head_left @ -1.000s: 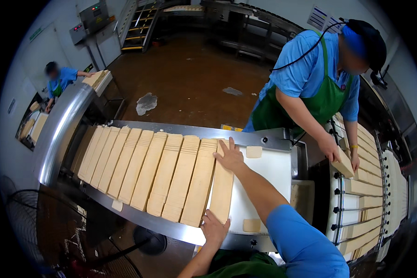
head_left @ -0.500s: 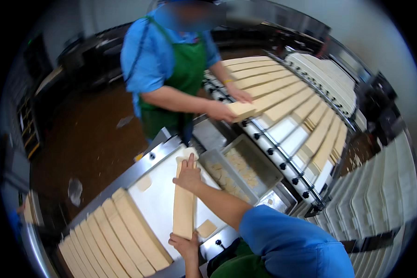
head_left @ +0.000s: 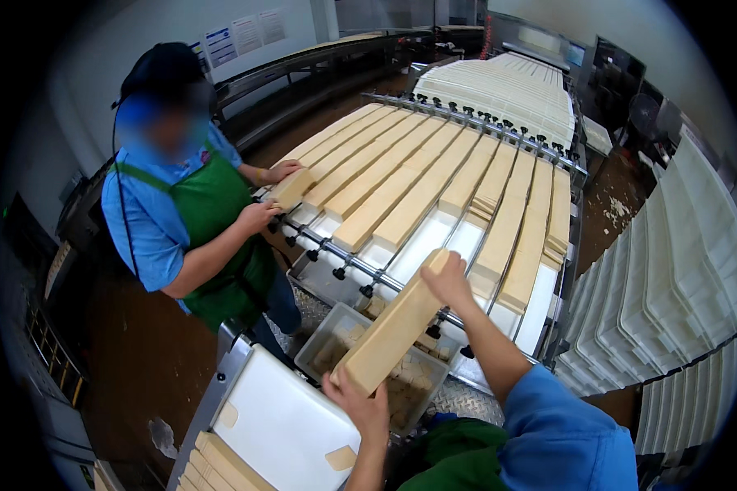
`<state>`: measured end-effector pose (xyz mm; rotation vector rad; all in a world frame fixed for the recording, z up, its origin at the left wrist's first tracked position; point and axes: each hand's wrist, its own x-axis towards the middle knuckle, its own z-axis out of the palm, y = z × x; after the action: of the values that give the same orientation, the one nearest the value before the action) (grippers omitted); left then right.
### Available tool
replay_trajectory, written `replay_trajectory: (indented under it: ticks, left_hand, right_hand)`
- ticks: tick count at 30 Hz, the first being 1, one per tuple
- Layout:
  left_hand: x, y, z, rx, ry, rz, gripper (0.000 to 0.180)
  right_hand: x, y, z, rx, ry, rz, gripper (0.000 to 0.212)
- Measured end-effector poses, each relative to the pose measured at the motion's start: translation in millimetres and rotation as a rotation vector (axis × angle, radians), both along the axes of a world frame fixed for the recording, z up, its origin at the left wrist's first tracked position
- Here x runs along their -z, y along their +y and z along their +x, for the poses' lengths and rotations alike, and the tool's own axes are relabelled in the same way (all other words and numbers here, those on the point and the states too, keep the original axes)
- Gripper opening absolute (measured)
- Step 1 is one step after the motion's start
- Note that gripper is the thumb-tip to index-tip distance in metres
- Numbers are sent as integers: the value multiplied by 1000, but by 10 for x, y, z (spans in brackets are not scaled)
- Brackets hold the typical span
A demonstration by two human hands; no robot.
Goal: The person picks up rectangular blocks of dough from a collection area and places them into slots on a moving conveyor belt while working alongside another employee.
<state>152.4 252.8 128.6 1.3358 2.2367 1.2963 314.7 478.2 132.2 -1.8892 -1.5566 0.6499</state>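
Observation:
I hold a long, pale-yellow block that looks like a stack of thin sheets. It is lifted and slants from lower left to upper right. My left hand is closed around its near end, and my right hand grips the far end from the right side. Beneath it stand grey bins with pale scraps in them. Just beyond my right hand lies a white slatted conveyor with lanes of similar long blocks.
A white work surface at lower left carries loose pieces and a row of blocks. A co-worker in a green apron handles a short block at the conveyor's left. Stacked white trays stand at right. Black knobs line the conveyor's rail.
The block has been lifted off the white work surface and carried right, over the bins to the conveyor's edge. My view has swung right. The co-worker still holds a short block.

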Motion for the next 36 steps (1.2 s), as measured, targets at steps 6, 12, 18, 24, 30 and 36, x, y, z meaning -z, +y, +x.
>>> replay_trajectory:
  ticks: [6,12,18,24,30,36]
  left_hand:
    - [-100,652,453,300,-164,40,72]
    - [65,973,653,329,-201,-20,71]
    - [354,1192,734,328,-255,-6,67]
    - [356,1443,961,346,-235,-75,67]
    - [668,1818,1092,425,-328,29,53]
    - [668,1602,968,236,-479,23,43]
  right_hand:
    - [182,1031,847,-120,-485,-120,57]
    - [393,1762,1070,-150,-530,-203,57]
    - [646,1946,1176,-95,-512,-166,57]
    - [585,2062,1319,-25,-490,-91,56]
    - [403,1842,1156,-30,-385,54,67]
    - [576,1804,1014,-133,-453,6,79]
